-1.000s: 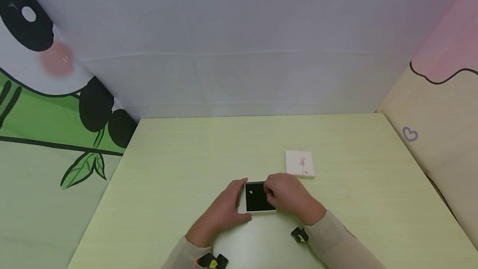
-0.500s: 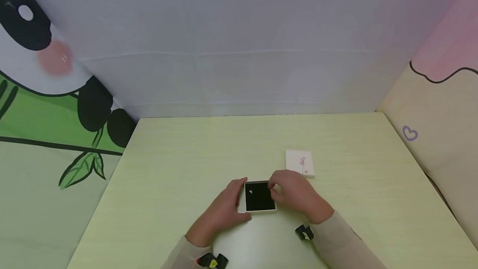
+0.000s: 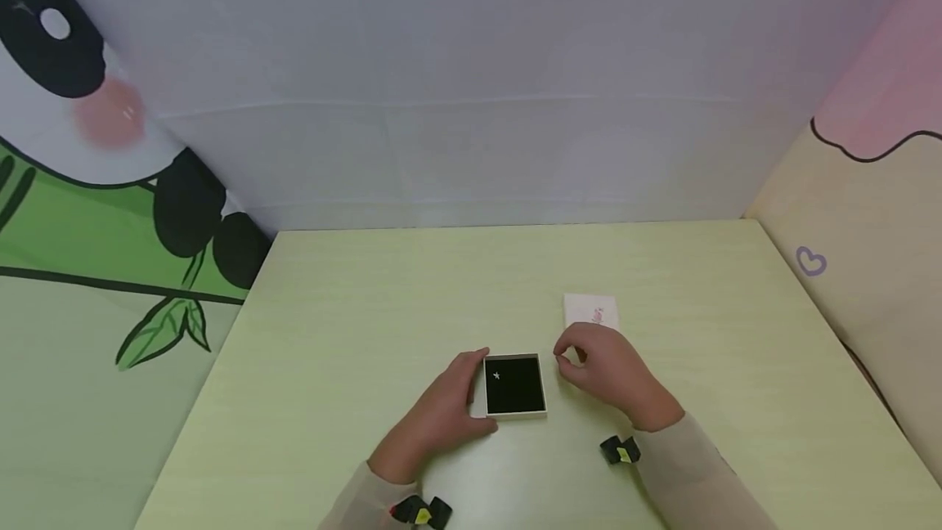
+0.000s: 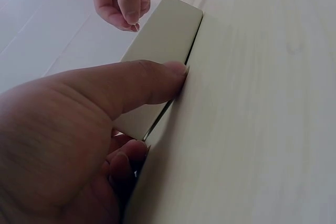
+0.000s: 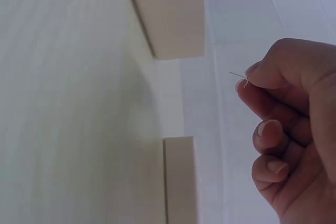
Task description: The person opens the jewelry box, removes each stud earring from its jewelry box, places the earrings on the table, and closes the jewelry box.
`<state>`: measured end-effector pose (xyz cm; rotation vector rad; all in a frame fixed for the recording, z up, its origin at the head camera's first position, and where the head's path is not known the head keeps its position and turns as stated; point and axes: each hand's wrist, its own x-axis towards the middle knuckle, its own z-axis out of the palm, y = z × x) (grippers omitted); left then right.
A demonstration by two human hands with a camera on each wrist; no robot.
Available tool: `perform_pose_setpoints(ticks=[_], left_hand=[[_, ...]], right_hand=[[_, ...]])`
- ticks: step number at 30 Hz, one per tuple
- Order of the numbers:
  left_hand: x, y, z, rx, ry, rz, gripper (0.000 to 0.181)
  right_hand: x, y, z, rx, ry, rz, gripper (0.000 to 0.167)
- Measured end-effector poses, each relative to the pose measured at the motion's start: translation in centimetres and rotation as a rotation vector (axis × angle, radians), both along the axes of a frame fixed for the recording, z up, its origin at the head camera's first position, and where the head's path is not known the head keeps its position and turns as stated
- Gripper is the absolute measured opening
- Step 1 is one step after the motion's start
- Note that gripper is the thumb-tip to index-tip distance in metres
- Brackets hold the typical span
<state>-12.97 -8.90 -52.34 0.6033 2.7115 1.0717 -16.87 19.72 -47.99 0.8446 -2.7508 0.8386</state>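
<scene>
Pale tabletop (image 3: 368, 293) runs well beyond the black-lined box (image 3: 518, 389) to a back edge. The left hand (image 3: 437, 415) grips the box's left side; the right hand (image 3: 618, 375), apart from its right rim, pinches 1 thin pin-like piece (image 5: 239, 75) near a pink-printed white square (image 3: 581, 309).

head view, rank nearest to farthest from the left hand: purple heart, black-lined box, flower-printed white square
1. Black-lined box, touching the left hand
2. Flower-printed white square, beyond the box, rightward
3. Purple heart, at the far right
</scene>
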Motion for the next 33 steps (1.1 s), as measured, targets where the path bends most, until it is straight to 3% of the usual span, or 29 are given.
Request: perform_pose_setpoints(ticks=[9, 16, 26, 33], left_hand=[[0.0, 0.1, 0.1, 0.008, -0.008, 0.001, 0.101], [0.0, 0.1, 0.3, -0.001, -0.024, 0.007, 0.101], [0.0, 0.1, 0.2, -0.007, -0.022, 0.010, 0.101], [0.0, 0.1, 0.2, -0.004, -0.035, 0.011, 0.101]], right_hand=[[-0.1, 1.6, -1.5, -0.027, -0.020, -0.089, 0.012], [-0.1, 1.9, -1.6, -0.061, -0.033, -0.096, 0.011], [-0.3, 1.5, -1.8, -0.019, -0.155, -0.123, 0.000], [-0.1, 1.3, -2.0, -0.029, -0.186, -0.121, 0.005]])
